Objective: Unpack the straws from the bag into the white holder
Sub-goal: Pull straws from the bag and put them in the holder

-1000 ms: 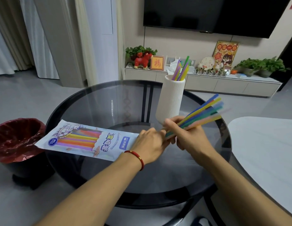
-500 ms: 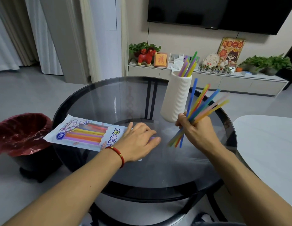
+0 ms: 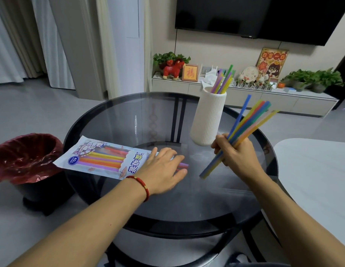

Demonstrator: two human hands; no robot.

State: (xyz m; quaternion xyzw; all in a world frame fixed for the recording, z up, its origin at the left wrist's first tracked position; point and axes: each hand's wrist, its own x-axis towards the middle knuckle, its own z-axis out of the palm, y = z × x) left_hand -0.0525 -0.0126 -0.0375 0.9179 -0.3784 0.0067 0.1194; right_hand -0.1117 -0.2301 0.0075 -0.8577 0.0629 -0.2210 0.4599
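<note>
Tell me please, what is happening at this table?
A person is moving straws from a bag into a white holder. The right hand holds a bundle of colourful straws just beside the holder, which already has a few straws in it. The left hand rests flat on the bag's open end on the glass table.

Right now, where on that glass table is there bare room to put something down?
The round glass table is bare behind the straw bag, left of the white holder, and along the near rim between the forearms. It is crowded where the left hand presses the bag, and around the right hand gripping straws.
</note>
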